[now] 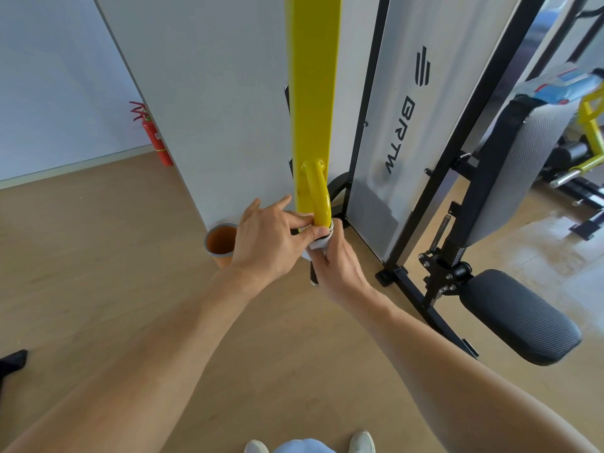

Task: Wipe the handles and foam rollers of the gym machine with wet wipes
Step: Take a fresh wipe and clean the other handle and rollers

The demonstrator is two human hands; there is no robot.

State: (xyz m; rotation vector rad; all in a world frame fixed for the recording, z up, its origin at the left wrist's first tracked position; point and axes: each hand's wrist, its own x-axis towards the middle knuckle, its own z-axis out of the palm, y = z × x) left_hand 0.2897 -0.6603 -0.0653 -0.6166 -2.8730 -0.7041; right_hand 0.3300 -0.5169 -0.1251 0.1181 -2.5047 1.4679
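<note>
A yellow machine arm (pixel 312 93) runs down the middle of the view and ends in a curved yellow tube (pixel 318 197) leading to a dark handle (pixel 314 274). My right hand (pixel 340 264) is closed around the top of this handle with a white wet wipe (pixel 318 245) pressed against it. My left hand (pixel 266 237) pinches the wipe and the handle's collar from the left with its fingertips. Most of the handle is hidden by both hands. A blue pack of wet wipes (pixel 562 85) lies on top of the backrest at the right.
The machine's white shroud (pixel 411 103) and black frame (pixel 421 289) stand to the right, with a padded seat (pixel 519 318) and backrest (pixel 523 168). An orange bin (pixel 220 241) sits on the wooden floor left of my hands. A red fire extinguisher (pixel 157 138) stands by the wall.
</note>
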